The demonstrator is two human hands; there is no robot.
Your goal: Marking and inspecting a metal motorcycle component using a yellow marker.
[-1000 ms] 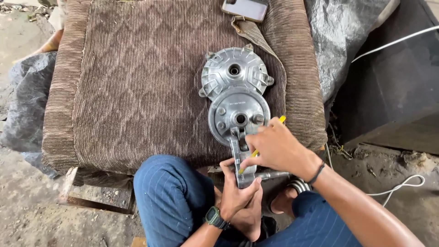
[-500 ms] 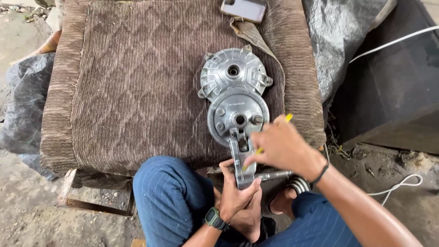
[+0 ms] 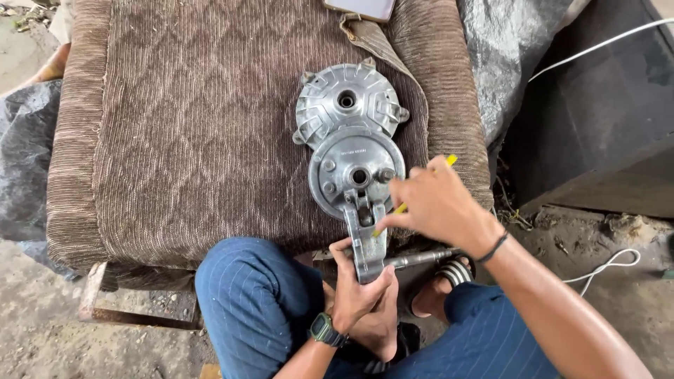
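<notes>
— Firstly, what is obscured?

— The yellow tool (image 3: 406, 205) is mostly covered by the right hand (image 3: 437, 205); only a tip above the knuckles and a short length below the palm show, so its kind cannot be told. That hand's fingers are closed round it. The lower end of the grey metal bracket (image 3: 366, 235) is wrapped by the left hand (image 3: 359, 293), fingers and thumb clamped on both its sides. A steel rod (image 3: 421, 258) runs right from the bracket; its far end passes behind the right wrist. A phone (image 3: 359, 8) is cut off by the top edge.

— Position of the parts?

— The round metal plate (image 3: 356, 175) joins the bracket's upper end and lies on the brown cushion (image 3: 189, 133), near its front edge. It overlaps the finned metal hub (image 3: 347, 105) behind it. Whether plate and hub are fastened, I cannot tell.

— Room to move?

— The cushion's left half is bare fabric. To the right, the cushion edge is close, then grey sheeting (image 3: 502, 63) and a dark box (image 3: 597, 119). The person's knees in blue trousers (image 3: 260, 295) crowd the front edge; a white cable (image 3: 607, 267) lies on the ground.
</notes>
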